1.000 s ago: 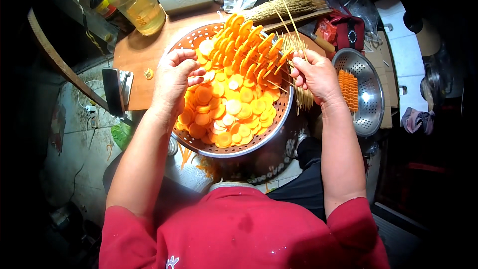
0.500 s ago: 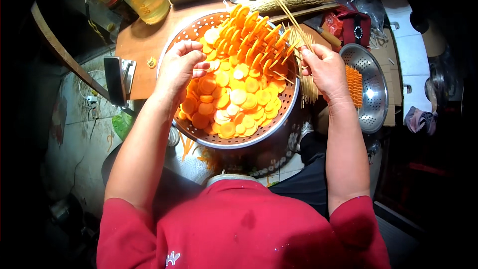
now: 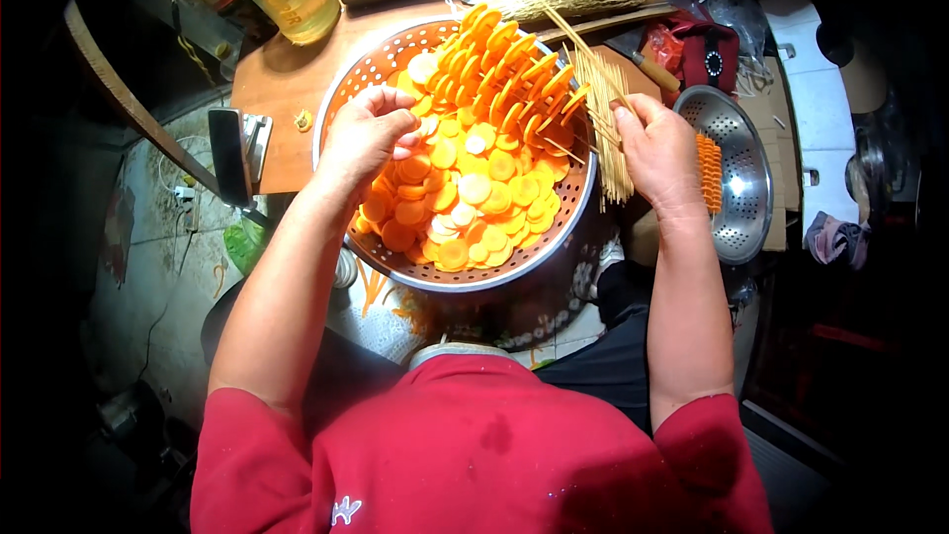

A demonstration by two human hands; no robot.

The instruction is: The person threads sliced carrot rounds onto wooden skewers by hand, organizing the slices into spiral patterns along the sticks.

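Head view: upper right, right hand (image 3: 660, 148) pinches thin sticks (image 3: 593, 64), maybe picking one, needing care; left hand (image 3: 366, 134) curls, grip unclear.

The view looks from the person's head, steeply down, and its top faces away from the body. It is the left camera of a pair. The red shirt (image 3: 465, 445) is nearest to the lens, filling the lower middle; a little farther, the left hand (image 3: 366, 133), the right hand (image 3: 657, 148) and the colander (image 3: 386, 51) take the middle part. The lens is wide, so straight edges bend toward the rim.
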